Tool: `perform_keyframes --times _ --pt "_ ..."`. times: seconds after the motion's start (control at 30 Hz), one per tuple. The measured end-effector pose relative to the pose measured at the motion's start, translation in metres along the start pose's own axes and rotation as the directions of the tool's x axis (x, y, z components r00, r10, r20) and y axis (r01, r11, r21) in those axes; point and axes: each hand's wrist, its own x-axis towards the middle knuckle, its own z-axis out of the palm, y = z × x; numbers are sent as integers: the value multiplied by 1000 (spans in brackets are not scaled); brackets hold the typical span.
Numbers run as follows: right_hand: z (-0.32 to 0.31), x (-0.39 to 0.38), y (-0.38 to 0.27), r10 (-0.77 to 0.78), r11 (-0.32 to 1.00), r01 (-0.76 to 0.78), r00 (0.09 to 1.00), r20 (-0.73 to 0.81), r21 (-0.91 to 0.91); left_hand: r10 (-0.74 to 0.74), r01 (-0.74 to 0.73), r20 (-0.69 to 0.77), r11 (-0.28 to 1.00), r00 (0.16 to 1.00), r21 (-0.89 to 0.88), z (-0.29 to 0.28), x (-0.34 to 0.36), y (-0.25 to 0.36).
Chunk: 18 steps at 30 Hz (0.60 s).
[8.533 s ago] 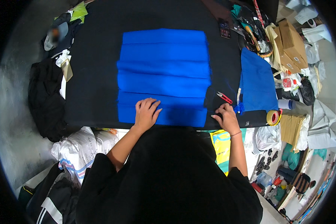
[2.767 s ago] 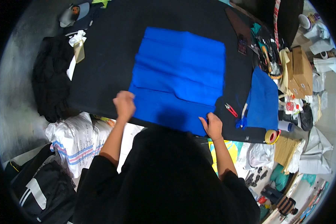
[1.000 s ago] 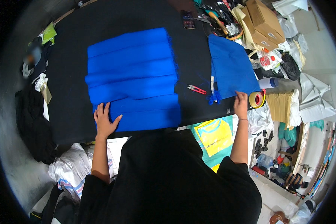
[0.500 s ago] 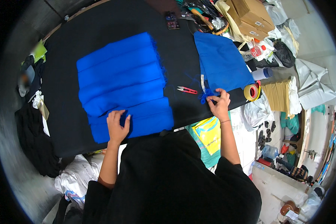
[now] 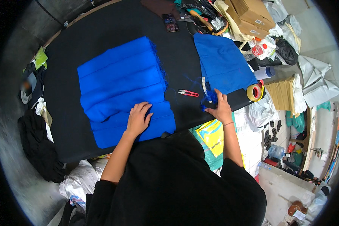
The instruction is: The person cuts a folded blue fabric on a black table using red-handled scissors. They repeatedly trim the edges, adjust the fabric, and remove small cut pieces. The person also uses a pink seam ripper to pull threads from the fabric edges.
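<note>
A bright blue cloth (image 5: 118,75) with several crosswise folds lies on the black-covered table, its right edge frayed. My left hand (image 5: 139,119) rests on its near part, fingers stretched out and thumb apart. At the table's front edge is my right hand (image 5: 221,110), its thumb and fingers spread beside a loose tuft of blue threads (image 5: 211,96). The fingertips touch or nearly touch this tuft; I cannot tell which. Thread snips (image 5: 188,93) with red handles lie left of it. Beyond the tuft is a folded, duller blue cloth (image 5: 226,64), with a small white strip (image 5: 204,85) at its left edge.
Right of the duller cloth are tape rolls (image 5: 255,92) and a white bottle with a dark blue cap (image 5: 264,72). A phone (image 5: 170,23) lies at the far side. Cardboard boxes (image 5: 250,17) and bags crowd the far right. A yellow package (image 5: 211,136) sits below the table edge.
My left hand has moved right and slightly away from me, coming down flat on the bright blue cloth. My right hand's pinch has opened beside the threads.
</note>
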Motion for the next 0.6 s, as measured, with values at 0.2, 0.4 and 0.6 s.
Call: perform_keyframes --times 0.2,0.4,0.6 --pt "8 2 18 -217 920 149 964 -155 -362 65 -64 -15 996 998 63 12 20 6" --pt "-10 11 -10 61 991 -84 976 -209 -103 28 -40 103 993 994 115 20 23 13" --pt "27 33 -41 -403 914 399 879 -255 -67 22 -35 123 994 992 105 21 25 16"
